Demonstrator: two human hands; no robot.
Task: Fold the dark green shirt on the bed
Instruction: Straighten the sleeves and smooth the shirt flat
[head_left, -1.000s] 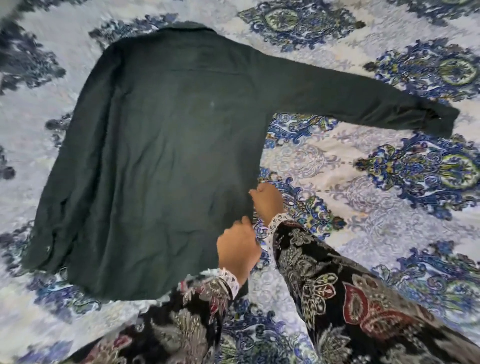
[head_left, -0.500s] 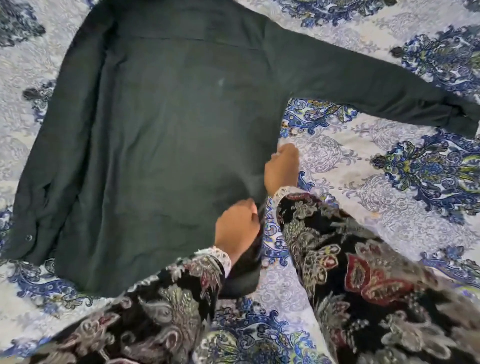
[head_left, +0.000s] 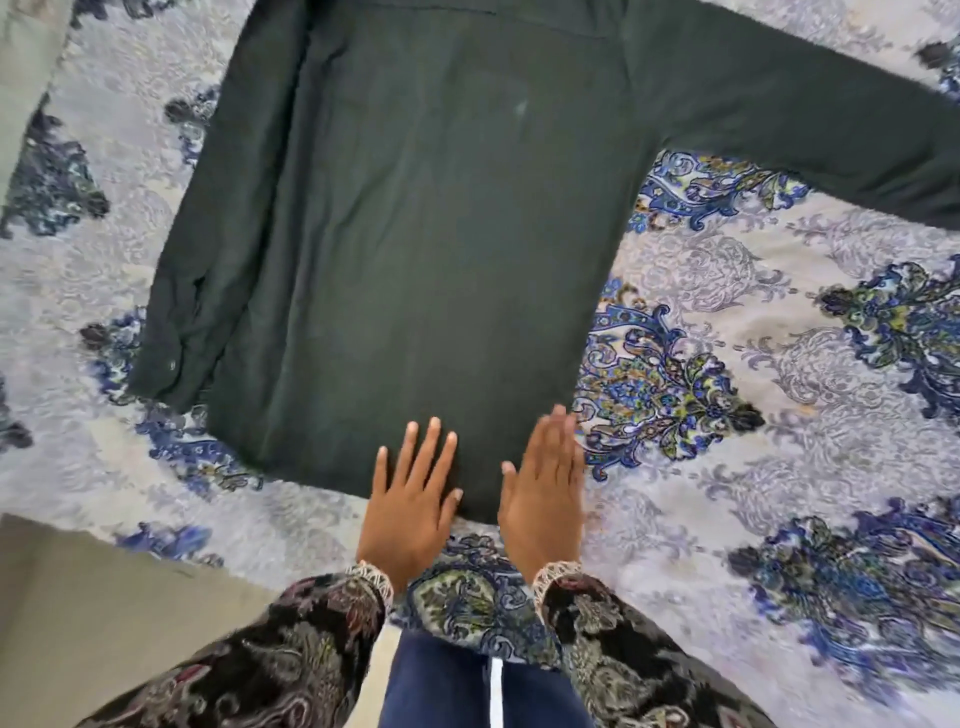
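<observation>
The dark green shirt (head_left: 426, 249) lies flat, back side up, on the bed. Its left sleeve (head_left: 208, 249) is folded down along the body; its right sleeve (head_left: 810, 124) stretches out to the right, past the frame edge. The collar end is cut off at the top. My left hand (head_left: 413, 499) rests flat on the hem, fingers spread. Beside it, my right hand (head_left: 545, 493) lies flat at the hem's right corner, partly on the bedspread and slightly blurred. Neither hand grips cloth.
The bed carries a pale bedspread (head_left: 779, 415) with blue and green paisley medallions. Its near edge runs at the lower left, where grey floor (head_left: 93, 623) shows. My patterned sleeves and dark blue trousers (head_left: 467, 686) fill the bottom.
Both hands let go of the shirt's right edge and moved down to the hem, now lying flat with fingers open. The right side of the shirt lies straighter.
</observation>
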